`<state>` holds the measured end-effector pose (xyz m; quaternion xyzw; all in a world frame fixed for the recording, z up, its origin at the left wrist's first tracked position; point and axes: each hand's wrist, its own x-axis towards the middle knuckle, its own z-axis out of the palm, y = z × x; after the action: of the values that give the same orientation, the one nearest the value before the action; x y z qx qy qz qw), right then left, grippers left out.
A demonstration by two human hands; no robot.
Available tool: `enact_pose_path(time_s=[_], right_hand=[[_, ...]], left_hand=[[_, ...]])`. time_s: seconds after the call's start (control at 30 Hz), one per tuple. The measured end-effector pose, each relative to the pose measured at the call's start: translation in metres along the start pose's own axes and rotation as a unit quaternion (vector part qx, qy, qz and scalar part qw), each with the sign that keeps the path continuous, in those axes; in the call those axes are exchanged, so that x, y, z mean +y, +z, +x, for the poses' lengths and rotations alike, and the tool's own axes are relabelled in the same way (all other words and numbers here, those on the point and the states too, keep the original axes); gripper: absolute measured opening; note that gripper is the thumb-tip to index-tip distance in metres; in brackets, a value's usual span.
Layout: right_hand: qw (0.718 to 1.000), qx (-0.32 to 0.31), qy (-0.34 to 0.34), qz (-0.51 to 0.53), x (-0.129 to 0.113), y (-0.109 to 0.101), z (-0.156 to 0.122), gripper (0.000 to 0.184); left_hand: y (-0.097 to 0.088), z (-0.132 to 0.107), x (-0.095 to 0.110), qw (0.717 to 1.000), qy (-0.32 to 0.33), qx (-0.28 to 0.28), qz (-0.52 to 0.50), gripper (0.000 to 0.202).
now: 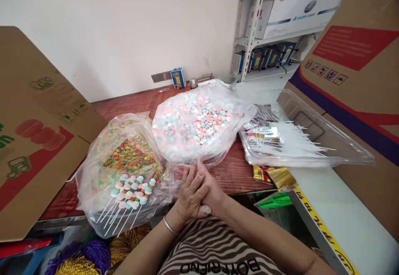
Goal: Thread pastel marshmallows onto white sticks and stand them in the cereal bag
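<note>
My left hand [190, 198], with a bangle at the wrist, lies across my right hand [215, 189] in front of my body. The palms press together and the left fingers are stretched out. The right fingers are partly covered but look straight. Neither hand holds an object. Just beyond them is a clear bag of pink, white and blue candies [208, 123], seemingly small marshmallows. To the left lies an open bag of colourful cereal rings [129, 154]. Several candy skewers on white sticks [133, 192] rest on its front part.
Many white sticks [299, 142] lie in a clear plastic tray [346, 154] at right. Cardboard boxes stand left [46, 142] and right [358, 79]. A small blue box [178, 78] is against the wall. A metal shelf [254, 29] stands behind. Shiny cords [96, 252] hang below the table.
</note>
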<state>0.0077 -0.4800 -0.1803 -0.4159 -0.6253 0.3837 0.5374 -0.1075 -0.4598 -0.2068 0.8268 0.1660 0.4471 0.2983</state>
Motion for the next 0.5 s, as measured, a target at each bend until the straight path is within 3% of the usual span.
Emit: enact_pose_path(time_s=[0.07, 0.13, 0.2, 0.27, 0.33, 0.4, 0.5], right_hand=[[0.998, 0.02, 0.017, 0.055, -0.019, -0.015, -0.014, 0.066], [0.981, 0.053, 0.037, 0.182, -0.039, -0.044, -0.033, 0.058], [0.981, 0.031, 0.063, 0.181, -0.059, -0.077, -0.054, 0.037], [0.989, 0.101, 0.082, 0.067, -0.077, -0.106, -0.07, 0.026], [0.971, 0.2, 0.095, -0.093, -0.09, -0.136, -0.078, 0.02], [0.924, 0.271, 0.113, -0.246, -0.095, -0.169, -0.075, 0.031], [0.831, 0.247, 0.173, -0.467, -0.085, -0.223, -0.052, 0.038]], left_hand=[[-0.002, -0.013, -0.024, 0.981, 0.077, -0.03, 0.178, 0.061], [-0.011, -0.022, -0.033, 0.958, 0.064, -0.042, 0.276, 0.047], [-0.022, -0.025, -0.031, 0.961, 0.027, -0.037, 0.274, 0.033], [-0.03, -0.024, -0.024, 0.975, -0.01, -0.027, 0.22, 0.024], [-0.031, -0.018, -0.017, 0.984, -0.065, -0.024, 0.167, 0.017], [-0.026, -0.008, -0.011, 0.984, -0.112, -0.035, 0.135, 0.017], [-0.014, 0.01, -0.008, 0.986, -0.119, -0.078, 0.088, 0.036]])
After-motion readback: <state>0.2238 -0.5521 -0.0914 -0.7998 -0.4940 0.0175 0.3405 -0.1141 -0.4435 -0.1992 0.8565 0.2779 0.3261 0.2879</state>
